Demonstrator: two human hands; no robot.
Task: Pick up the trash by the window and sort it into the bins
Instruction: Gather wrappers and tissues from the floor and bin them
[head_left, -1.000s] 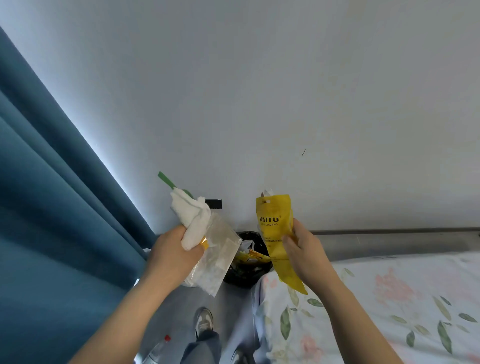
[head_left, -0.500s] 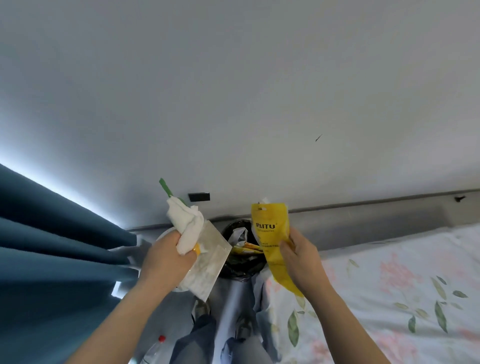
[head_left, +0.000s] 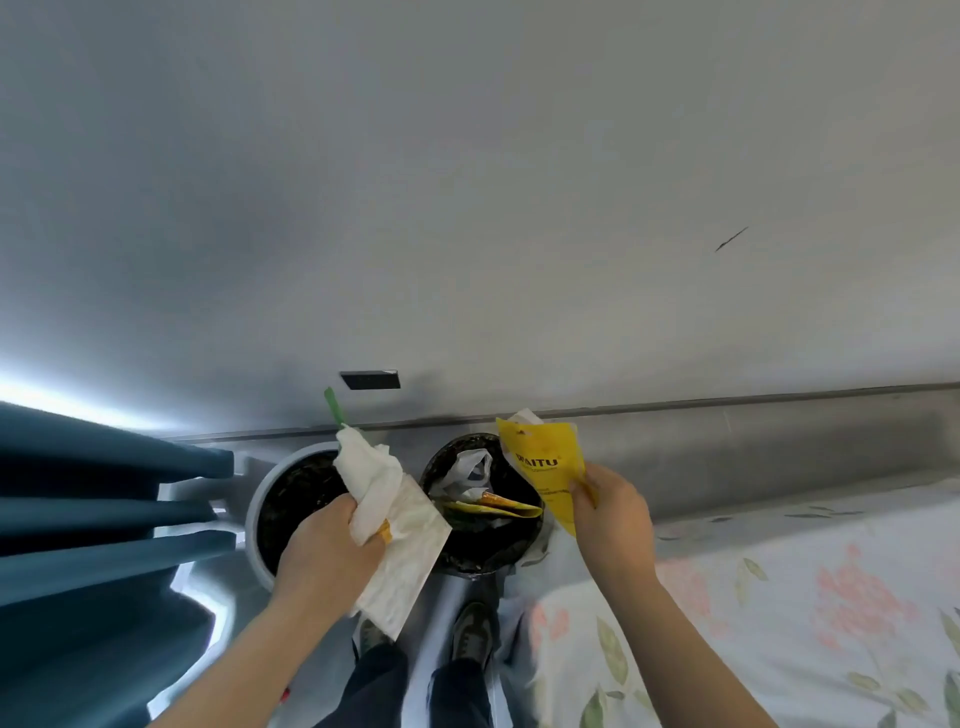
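Left grip (head_left: 332, 545) clutches tissue (head_left: 363, 467) and wrapper (head_left: 410, 561), right grip (head_left: 613, 514) pinches yellow packet (head_left: 545, 457): all unsorted above white bin (head_left: 254, 514) and part-filled black bin (head_left: 467, 553).

Left hand (head_left: 332, 551) grips tissue (head_left: 366, 473) and clear bag (head_left: 410, 556) over white bin (head_left: 255, 512); right hand (head_left: 613, 514) pinches yellow pouch (head_left: 545, 457) — beside black bin (head_left: 441, 462).

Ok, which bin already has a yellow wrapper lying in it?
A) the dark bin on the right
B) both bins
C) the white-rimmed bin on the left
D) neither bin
A: a yellow wrapper lies in the dark bin beside a white plastic bag, while what shows inside the white-rimmed bin is only dark liner.
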